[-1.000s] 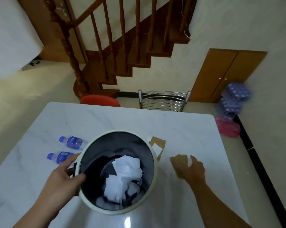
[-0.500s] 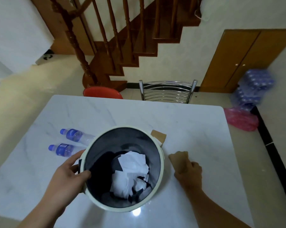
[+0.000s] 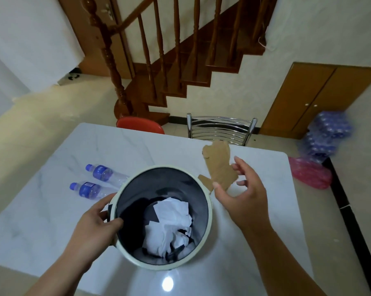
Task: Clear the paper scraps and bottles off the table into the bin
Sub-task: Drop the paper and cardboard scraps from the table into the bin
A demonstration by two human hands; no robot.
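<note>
A round bin [image 3: 210,212] with a pale rim and dark inside stands on the white marble table [image 3: 255,242], with crumpled white paper [image 3: 169,225] in it. My left hand [image 3: 95,227] grips the bin's left rim. My right hand [image 3: 242,197] is raised to the right of the bin and pinches a torn brown paper scrap [image 3: 219,165] between thumb and fingers. A second brown scrap [image 3: 204,181] lies on the table, partly hidden behind the bin's rim. Two clear bottles with blue caps and labels, one farther [image 3: 104,173] and one nearer [image 3: 88,190], lie left of the bin.
A red stool [image 3: 139,124] and a chrome chair [image 3: 220,129] stand at the table's far edge. A pink bag [image 3: 310,176] and a pack of bottles [image 3: 327,133] sit on the floor at the right. A wooden staircase [image 3: 169,60] rises behind.
My right hand has lifted the brown scrap off the table and raised it beside the bin. My left hand has stayed on the bin's rim.
</note>
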